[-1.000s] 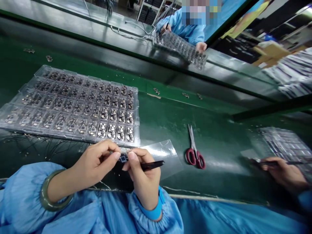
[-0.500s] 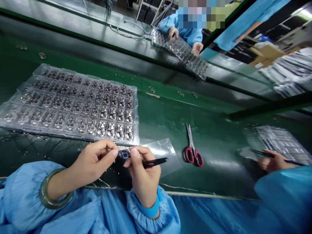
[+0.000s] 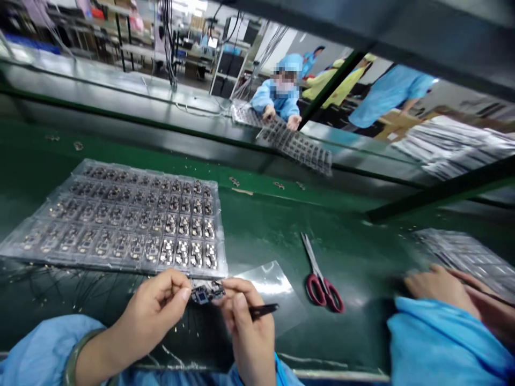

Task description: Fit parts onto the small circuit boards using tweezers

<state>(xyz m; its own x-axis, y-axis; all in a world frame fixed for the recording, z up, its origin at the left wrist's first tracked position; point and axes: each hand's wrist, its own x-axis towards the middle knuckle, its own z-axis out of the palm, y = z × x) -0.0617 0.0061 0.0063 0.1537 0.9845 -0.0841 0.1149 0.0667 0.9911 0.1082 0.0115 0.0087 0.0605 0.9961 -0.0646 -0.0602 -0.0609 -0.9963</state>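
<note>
A small dark circuit board (image 3: 202, 294) with a square chip is held up between my hands, in front of the tray. My left hand (image 3: 155, 300) is closed, thumb and forefinger pinching the board's left edge. My right hand (image 3: 251, 316) is closed around black tweezers (image 3: 263, 310), whose end sticks out to the right past the fingers. Its fingertips are at the board's right side; whether they touch it is blurred. Just beyond both hands lies a clear plastic tray (image 3: 222, 262) filled with rows of similar boards. A transparent plastic sheet (image 3: 273, 284) lies beside my right hand.
Red-handled scissors (image 3: 322, 284) lie right of the sheet. Thin black wires (image 3: 88, 284) spread before the tray. Small metal pieces (image 3: 278, 185) dot the far bench. A co-worker's hands (image 3: 442, 292) are at right by another tray (image 3: 466, 252); another person (image 3: 277, 99) handles trays opposite.
The view has tipped upward, so the bench sits lower in the picture. My right fingers have moved slightly off the board's face, showing more of it. The co-worker's hands at right have shifted.
</note>
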